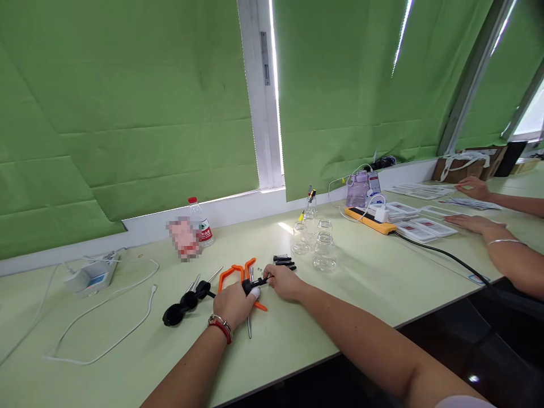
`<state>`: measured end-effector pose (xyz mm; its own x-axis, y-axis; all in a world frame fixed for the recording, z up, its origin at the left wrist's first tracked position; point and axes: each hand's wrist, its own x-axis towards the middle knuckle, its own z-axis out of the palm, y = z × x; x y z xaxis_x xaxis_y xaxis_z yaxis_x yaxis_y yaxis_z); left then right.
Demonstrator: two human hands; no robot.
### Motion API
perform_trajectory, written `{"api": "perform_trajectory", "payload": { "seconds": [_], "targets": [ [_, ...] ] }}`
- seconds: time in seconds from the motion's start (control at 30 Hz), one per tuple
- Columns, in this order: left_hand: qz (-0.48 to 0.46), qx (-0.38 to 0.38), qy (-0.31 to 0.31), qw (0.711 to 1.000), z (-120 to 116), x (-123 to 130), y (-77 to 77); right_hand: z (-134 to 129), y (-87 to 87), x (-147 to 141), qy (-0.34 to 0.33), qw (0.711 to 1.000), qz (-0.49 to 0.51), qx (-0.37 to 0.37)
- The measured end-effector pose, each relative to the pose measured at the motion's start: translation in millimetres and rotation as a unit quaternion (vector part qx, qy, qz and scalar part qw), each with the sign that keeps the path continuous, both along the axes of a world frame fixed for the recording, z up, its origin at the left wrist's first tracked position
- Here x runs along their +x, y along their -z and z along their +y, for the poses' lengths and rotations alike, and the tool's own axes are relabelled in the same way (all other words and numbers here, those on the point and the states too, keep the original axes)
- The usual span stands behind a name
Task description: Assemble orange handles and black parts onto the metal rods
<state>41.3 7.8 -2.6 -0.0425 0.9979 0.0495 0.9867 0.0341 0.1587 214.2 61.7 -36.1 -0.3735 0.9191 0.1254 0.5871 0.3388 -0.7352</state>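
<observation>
My left hand, with a red band and a bracelet at its wrist, is closed around a small black part with a thick round end. From the right, my right hand pinches the thin end of a black piece that lines up with it; whether the two are joined I cannot tell. Orange plastic parts lie behind and beside the left hand. Metal rods show among them. Black round-ended pieces rest to the left. Several small black pieces with coils lie just beyond my right hand.
Clear glass jars stand beyond my right hand. A water bottle is by the wall. White cables and a power adapter lie left. An orange power strip is right, near another person's hands.
</observation>
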Motion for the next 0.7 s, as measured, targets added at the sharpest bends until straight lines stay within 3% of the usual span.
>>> {"api": "perform_trajectory", "payload": {
  "seconds": [0.3, 0.53, 0.7],
  "targets": [
    [-0.025, -0.003, -0.008, 1.000, -3, -2, -0.4, -3, -6.5, 18, -0.016, 0.997, 0.058, -0.049],
    [-0.029, -0.001, -0.002, 1.000, -3, -3, 1.0, 1, -24.8, 54, 0.073, 0.996, 0.049, -0.035],
    [-0.020, -0.004, 0.005, 1.000, -4, -3, -0.1, 4, -28.1, 63, 0.093, 0.995, 0.037, -0.020]
  ]
}}
